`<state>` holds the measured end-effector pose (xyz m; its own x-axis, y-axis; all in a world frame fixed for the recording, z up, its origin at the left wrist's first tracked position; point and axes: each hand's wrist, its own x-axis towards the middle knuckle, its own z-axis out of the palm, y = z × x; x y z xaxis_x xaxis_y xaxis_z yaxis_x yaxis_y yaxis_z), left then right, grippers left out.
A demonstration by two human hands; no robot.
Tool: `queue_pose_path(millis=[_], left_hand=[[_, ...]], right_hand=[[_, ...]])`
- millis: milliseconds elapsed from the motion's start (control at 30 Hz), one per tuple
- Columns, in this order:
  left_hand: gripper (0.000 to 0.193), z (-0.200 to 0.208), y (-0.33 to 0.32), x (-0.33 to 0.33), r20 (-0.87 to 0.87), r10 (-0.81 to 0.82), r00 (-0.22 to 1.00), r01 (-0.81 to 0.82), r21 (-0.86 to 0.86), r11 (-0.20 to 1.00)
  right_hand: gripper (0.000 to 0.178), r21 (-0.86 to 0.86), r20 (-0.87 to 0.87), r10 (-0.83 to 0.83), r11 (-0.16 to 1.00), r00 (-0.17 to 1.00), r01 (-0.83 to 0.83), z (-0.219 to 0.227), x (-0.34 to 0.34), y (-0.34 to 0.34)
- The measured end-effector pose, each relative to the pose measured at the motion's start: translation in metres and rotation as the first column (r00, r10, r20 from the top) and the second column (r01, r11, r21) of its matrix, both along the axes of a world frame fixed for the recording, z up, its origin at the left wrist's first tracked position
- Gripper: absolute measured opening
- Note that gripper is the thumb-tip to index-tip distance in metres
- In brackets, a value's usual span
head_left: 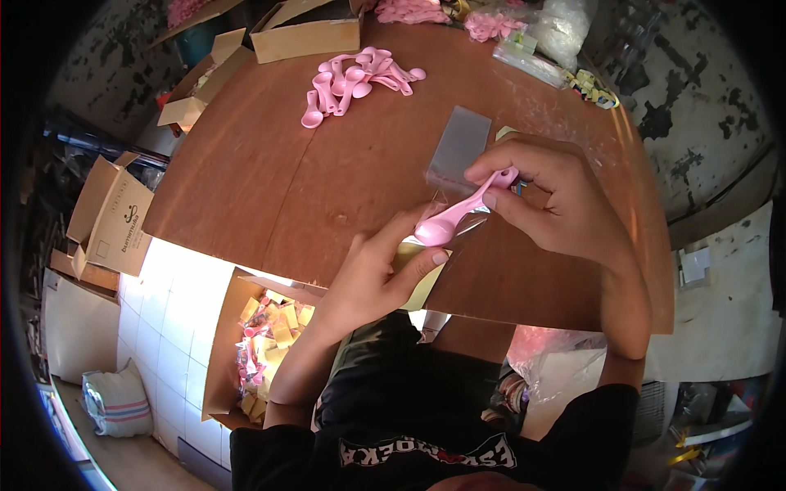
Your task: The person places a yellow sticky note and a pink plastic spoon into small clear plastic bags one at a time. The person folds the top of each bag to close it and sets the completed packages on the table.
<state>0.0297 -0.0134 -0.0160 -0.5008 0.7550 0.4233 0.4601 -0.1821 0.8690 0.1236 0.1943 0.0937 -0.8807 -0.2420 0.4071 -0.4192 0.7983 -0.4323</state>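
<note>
In front of me, over the near edge of the brown table point(246, 188), my right hand point(561, 192) pinches the handle of a pink measuring spoon point(438, 231). The spoon slants down to the left, its rounded bowl beside the thumb of my left hand point(377, 274). Fingers and thumb of the left hand close on a clear plastic bag with a yellow card point(422, 286), partly covered by the hand. Shiny film shows around the spoon bowl; whether the bowl is inside the bag I cannot tell. Just beyond lies a flat grey, translucent stack point(461, 143), apparently plastic bags.
Several loose pink spoons point(348, 82) lie in a heap farther back. A cardboard box point(307, 37) stands at the far edge. Below the table at left, an open carton point(221, 360) holds several bagged spoons with yellow cards point(282, 323). Plastic bundles point(532, 65) sit far right.
</note>
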Motion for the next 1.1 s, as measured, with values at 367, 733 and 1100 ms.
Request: queue_pose_path(millis=[367, 733, 1100], left_hand=[[0.042, -0.004, 0.008, 0.0, -0.012, 0.031, 0.999, -0.029, 0.164, 0.986], [0.048, 0.004, 0.003, 0.001, 0.094, 0.021, 0.995, -0.028, 0.081, 0.996], [0.073, 0.0, -0.002, -0.003, -0.009, 0.018, 1.0, -0.016, 0.185, 0.983]], right_hand=[[0.031, -0.368, -0.154, -0.267, 0.909, 0.951, 0.195, -0.007, 0.001, -0.017], [0.021, -0.277, -0.182, -0.313, 0.926, 0.932, 0.256, -0.006, 0.0, -0.029], [0.016, -0.236, -0.092, -0.242, 0.948, 0.966, 0.215, 0.012, 0.008, -0.027]])
